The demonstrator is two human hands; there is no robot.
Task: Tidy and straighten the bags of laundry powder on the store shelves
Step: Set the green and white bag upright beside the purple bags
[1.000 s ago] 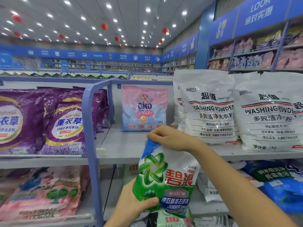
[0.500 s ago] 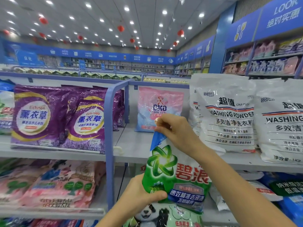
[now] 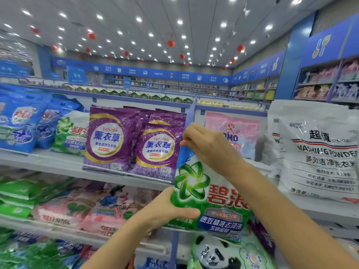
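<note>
Two hands on one green bag, held in the air just in front of the top shelf front edge, by the blue post that splits the shelf. The bag is upright w/ a slight tilt, label facing the camera, and it touches no shelf.

R: the right hand pinches the bag's top seam near the top-left corner, fingers curled over the flap.

L: the left hand grips the lower-left corner, thumb flat across the front. The fingers behind the bag are hidden, so I can't tell how they lie.

Handling (judgement): a soft plastic pouch of loose powder. It's prob. moderately heavy and bottom-loaded, and the contents will shift and sag. The film looks glossy, so it's likely slippery. The top seam is thin and flat, ok for steering but poor for taking weight. Best to carry the load from under or at a bottom corner, as L does, w/ the top pinch only to keep it upright. It isn't fragile, but the seam could tear if yanked.

Likely spot: a matching green bag stands on the top shelf, left of the purple bags, approx. mid-left section. A pink bag and a white bag sit right of the post. The green bag will need its base squared to the front edge to stand.
</note>
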